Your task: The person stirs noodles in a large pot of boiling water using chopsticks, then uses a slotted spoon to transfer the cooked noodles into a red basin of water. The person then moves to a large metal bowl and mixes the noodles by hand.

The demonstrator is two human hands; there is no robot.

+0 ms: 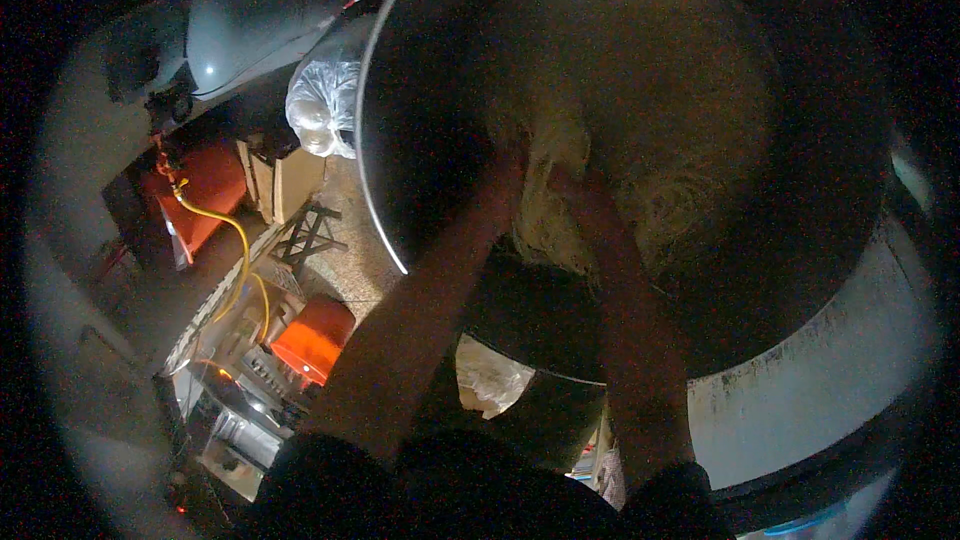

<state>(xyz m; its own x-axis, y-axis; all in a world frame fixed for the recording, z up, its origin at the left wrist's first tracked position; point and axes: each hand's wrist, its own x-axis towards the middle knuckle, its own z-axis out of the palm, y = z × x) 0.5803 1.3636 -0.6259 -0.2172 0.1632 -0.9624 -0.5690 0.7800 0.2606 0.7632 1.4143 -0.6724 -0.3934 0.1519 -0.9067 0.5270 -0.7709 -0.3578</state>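
Both my arms reach down into a large round drum (381, 22) with a bright metal rim; its inside is dark. A pale, tangled fibrous mass (660, 105) lies inside. At its lower left part, my left hand (511, 176) grips a thick bunch of pale strands (555, 229) from one side. My right hand (574, 178) closes on the same bunch from the other side. The fingertips of both hands are sunk in shadow and strands.
Left of the drum are a tied clear plastic bag (324, 109), a cardboard box (289, 184), a dark folding stool (311, 236), an orange bucket (315, 337) and a yellow hose (241, 240). A crumpled plastic bag (491, 375) lies below the rim.
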